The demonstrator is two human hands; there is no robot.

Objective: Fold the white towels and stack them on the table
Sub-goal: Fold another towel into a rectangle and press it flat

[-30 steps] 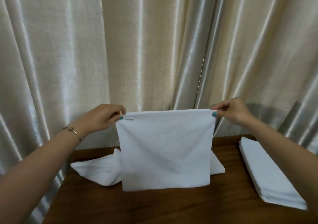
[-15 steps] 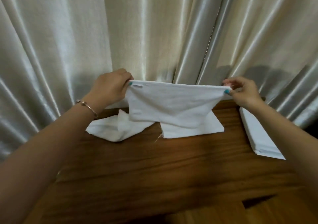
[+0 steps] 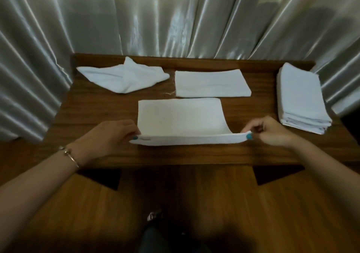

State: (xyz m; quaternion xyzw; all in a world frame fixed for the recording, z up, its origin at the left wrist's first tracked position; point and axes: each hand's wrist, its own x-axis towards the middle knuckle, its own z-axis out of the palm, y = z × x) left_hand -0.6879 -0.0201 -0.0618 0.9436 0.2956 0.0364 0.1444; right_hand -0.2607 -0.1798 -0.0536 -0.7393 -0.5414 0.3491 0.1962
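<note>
Head view, looking down on a dark wooden counter (image 3: 253, 145) set against pale satin curtains (image 3: 175, 15).

White towel (image 3: 179, 116) lies near the middle of the counter, toward its front edge. Far portion flat on the wood; near edge lifted and curved upward, held at both near corners.

Left hand (image 3: 111, 138): thumb and fingers (image 3: 134, 137) pinching the near left corner of the towel, teal nail visible on the cloth. Thin bracelet (image 3: 71, 155) on that wrist.

Right hand (image 3: 270, 131): fingers curled, thumb and forefinger pinching the near right corner, teal nail at the fold. Remaining fingers bent in above the cloth.

Between the two hands the near edge runs taut, a doubled layer showing along it.

Other cloth on the counter:
- Folded towel (image 3: 210, 84), rectangular, flat, just behind the held one, apart from it by a strip of bare wood. Loose thread at its front left corner.
- Crumpled towel (image 3: 124, 77), unfolded, at the back left, peaked in the middle.
- Stack of folded towels (image 3: 302, 97) at the right edge, several layers, edges roughly aligned, well apart from the right hand.

Wooden floor (image 3: 214, 204) below the counter front. A dark shape at bottom centre, too blurred to identify.
</note>
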